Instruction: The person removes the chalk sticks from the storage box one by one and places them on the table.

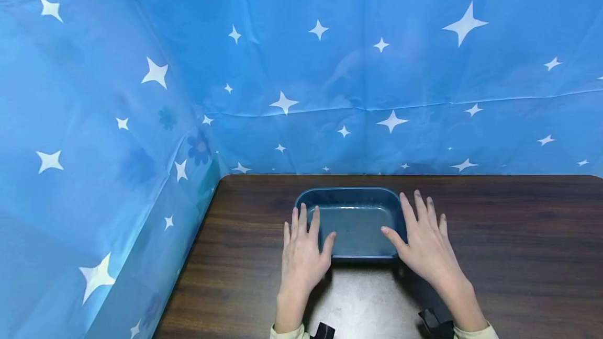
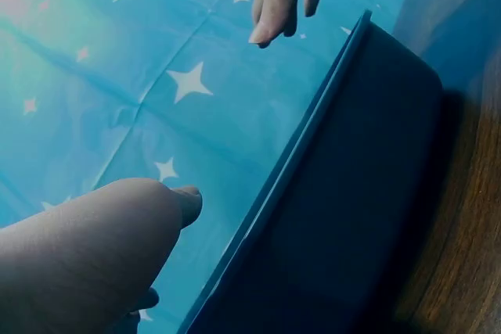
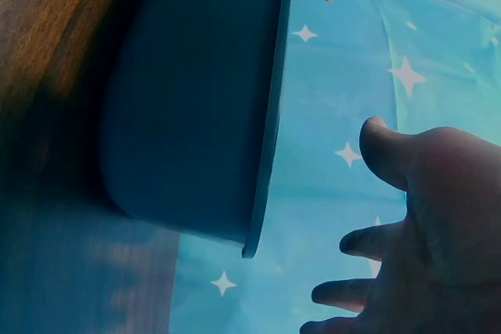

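Left hand (image 1: 303, 255) and right hand (image 1: 428, 247) are both spread wide in the head view, and neither of them holds a thing. Between them is a dark blue basin (image 1: 360, 234), of rectangular form with rounded corners. It stands upright on the brown wooden worktop (image 1: 527, 255), close to the far edge, and its bottom is seen from above. The left hand covers part of the basin's left side; its thumb points toward the front corner. The right hand is at the right side, with the thumb reaching over the rim in the picture and the other fingers pointing away from the person. From this view alone I cannot tell if the skin touches the rim. Light sleeves (image 1: 477, 332) and black straps (image 1: 437, 323) show at the wrists. Behind the worktop and on the left hangs a blue cloth (image 1: 414, 72) with white stars (image 1: 465, 24).

In the left wrist view, the near hand appears apart from the dark outer wall of the basin, and its fingers are mostly hidden. The fingers of the other hand hang past the rim at the top.

In the right wrist view, the near hand is wide, with separated fingers, and a gap shows between it and the rim. Fingertips of the other hand enter at the top, near the rim.
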A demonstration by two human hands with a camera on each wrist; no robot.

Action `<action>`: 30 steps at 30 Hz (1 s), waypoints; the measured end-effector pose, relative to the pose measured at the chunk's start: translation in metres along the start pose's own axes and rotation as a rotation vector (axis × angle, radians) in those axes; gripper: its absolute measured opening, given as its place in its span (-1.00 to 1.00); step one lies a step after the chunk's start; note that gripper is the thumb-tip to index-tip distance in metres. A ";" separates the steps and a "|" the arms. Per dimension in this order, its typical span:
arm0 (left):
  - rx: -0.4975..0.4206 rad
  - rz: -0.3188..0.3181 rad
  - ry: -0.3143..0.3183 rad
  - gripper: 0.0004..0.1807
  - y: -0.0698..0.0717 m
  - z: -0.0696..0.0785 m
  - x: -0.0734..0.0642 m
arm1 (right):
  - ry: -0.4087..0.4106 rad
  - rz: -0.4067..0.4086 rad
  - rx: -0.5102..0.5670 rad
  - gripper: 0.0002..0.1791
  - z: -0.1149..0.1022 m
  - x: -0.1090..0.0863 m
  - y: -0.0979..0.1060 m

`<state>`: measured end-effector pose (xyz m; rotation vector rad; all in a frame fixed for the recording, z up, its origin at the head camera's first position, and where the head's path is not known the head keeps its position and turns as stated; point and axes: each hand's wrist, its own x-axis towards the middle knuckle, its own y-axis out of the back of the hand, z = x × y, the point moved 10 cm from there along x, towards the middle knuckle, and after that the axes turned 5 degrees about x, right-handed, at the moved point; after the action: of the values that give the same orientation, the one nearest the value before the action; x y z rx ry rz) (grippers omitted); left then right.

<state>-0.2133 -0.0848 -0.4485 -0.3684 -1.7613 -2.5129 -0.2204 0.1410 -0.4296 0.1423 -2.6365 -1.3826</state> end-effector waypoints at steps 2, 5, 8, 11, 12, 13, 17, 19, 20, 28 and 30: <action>-0.005 0.012 0.001 -0.28 0.003 -0.003 0.000 | 0.003 -0.006 -0.005 -0.03 -0.002 0.001 -0.001; -0.038 0.037 0.016 -0.29 0.006 -0.009 -0.001 | 0.011 -0.012 -0.007 -0.03 -0.005 0.001 -0.003; -0.116 0.086 0.042 -0.31 0.011 -0.018 0.000 | 0.019 -0.014 -0.011 -0.04 -0.009 0.002 -0.005; -0.214 0.157 0.078 -0.36 0.016 -0.028 -0.001 | 0.025 -0.016 -0.012 -0.05 -0.013 0.002 -0.006; -0.248 0.184 0.090 -0.38 0.018 -0.031 -0.001 | 0.026 -0.017 -0.012 -0.05 -0.015 0.002 -0.006; -0.281 0.207 0.105 -0.40 0.020 -0.035 -0.001 | 0.028 -0.018 -0.010 -0.06 -0.016 0.002 -0.007; -0.413 0.294 0.171 -0.46 0.022 -0.050 -0.002 | 0.049 -0.010 0.000 -0.09 -0.025 0.004 -0.009; -0.480 0.316 0.205 -0.48 0.020 -0.058 -0.001 | 0.066 -0.003 0.005 -0.11 -0.031 0.005 -0.009; -0.523 0.318 0.225 -0.49 0.018 -0.063 -0.001 | 0.074 0.002 0.006 -0.12 -0.034 0.006 -0.009; -0.849 0.265 0.378 -0.54 -0.007 -0.089 -0.003 | 0.146 0.031 0.029 -0.25 -0.066 0.014 -0.011; -0.893 0.263 0.404 -0.56 -0.009 -0.093 -0.004 | 0.163 0.033 0.050 -0.29 -0.075 0.018 -0.014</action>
<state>-0.2264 -0.1691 -0.4880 -0.0835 -0.3684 -2.7463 -0.2240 0.0696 -0.3970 0.2080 -2.5282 -1.2390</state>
